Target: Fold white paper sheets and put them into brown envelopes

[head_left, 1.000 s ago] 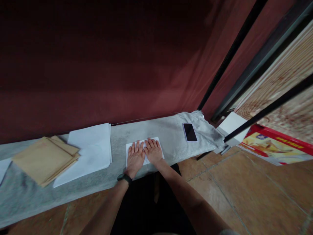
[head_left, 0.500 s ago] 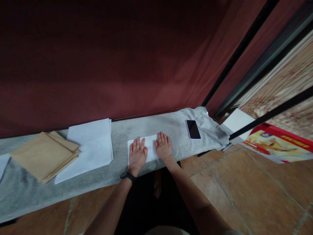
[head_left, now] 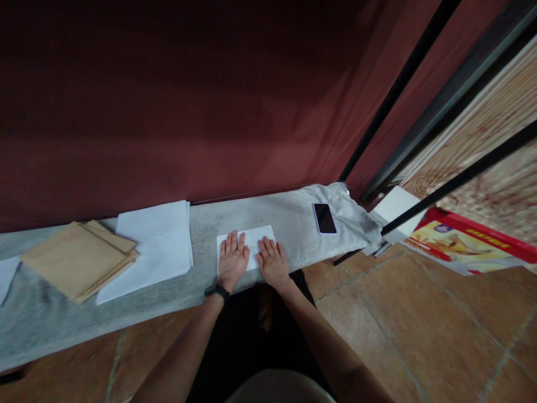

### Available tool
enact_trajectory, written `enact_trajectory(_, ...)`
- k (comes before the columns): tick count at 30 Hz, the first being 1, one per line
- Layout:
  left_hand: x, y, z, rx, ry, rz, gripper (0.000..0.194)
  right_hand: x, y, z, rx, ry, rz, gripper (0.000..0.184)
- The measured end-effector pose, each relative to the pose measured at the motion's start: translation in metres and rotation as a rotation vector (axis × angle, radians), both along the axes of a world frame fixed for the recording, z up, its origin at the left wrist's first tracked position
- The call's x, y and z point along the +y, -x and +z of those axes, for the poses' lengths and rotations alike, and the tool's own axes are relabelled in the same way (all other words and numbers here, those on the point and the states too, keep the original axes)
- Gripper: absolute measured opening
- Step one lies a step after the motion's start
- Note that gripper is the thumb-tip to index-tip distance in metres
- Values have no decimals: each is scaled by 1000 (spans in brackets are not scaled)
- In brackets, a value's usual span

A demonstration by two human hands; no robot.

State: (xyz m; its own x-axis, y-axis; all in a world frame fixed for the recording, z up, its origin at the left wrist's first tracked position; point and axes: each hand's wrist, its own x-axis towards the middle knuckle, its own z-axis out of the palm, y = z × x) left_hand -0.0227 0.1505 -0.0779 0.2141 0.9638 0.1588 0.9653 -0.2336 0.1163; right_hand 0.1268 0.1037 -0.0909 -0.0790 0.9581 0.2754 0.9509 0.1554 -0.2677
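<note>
A folded-looking white sheet of paper (head_left: 253,239) lies flat on the grey cloth near the front edge, with both hands resting on it. My left hand (head_left: 233,259), with a dark watch (head_left: 217,291) at its wrist, presses palm down on the left part, fingers stretched out. On the right part my right hand (head_left: 272,261) also lies flat, its fingers extended. The hands cover the sheet's lower portion. To the left is a stack of larger white paper (head_left: 161,240), partly under several brown envelopes (head_left: 78,257).
A phone (head_left: 324,218) lies right of the sheet on the cloth-covered narrow bench (head_left: 289,210). Behind stands a dark red curtain (head_left: 210,112). Black poles (head_left: 403,84) rise at the right end, by a red and yellow box (head_left: 465,240). Another white paper (head_left: 7,274) is at far left.
My right hand has slid down and slightly left on the sheet, uncovering its upper right corner. My left hand stays flat on the left part. The view has shifted slightly.
</note>
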Motion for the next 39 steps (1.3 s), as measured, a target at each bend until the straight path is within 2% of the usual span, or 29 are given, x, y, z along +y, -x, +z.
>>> enact_trajectory(9, -31, 29, -6, -4, -11, 123, 63, 1, -1, 2, -16, 32, -63, 53)
enact_trajectory(14, -51, 51, -14, -44, -57, 154, 65, 1, 0, 6, -34, 79, -71, 54)
enact_trajectory(18, -58, 60, -15, -57, -33, 177, 64, 1, 0, 7, -31, 88, -78, 54)
enact_trajectory(21, -58, 57, -12, -84, -37, 219, 64, 1, 0, 5, -29, 72, -74, 55)
enact_trajectory(23, -57, 47, -8, -116, -71, 203, 65, 1, 0, 2, -25, 53, -72, 55)
enact_trajectory(28, -61, 7, -3, -119, -63, -45, 62, 1, 0, -1, -5, 10, -72, 53)
enact_trajectory(31, -66, -6, -7, -99, -28, -80, 60, 1, 0, -1, -8, 14, -67, 53)
enact_trajectory(34, -70, 4, -13, -107, -51, -42, 62, 0, 0, 0, -17, 15, -63, 53)
enact_trajectory(39, -69, 41, -15, -84, -75, 99, 67, 0, 0, 2, -17, 36, -62, 54)
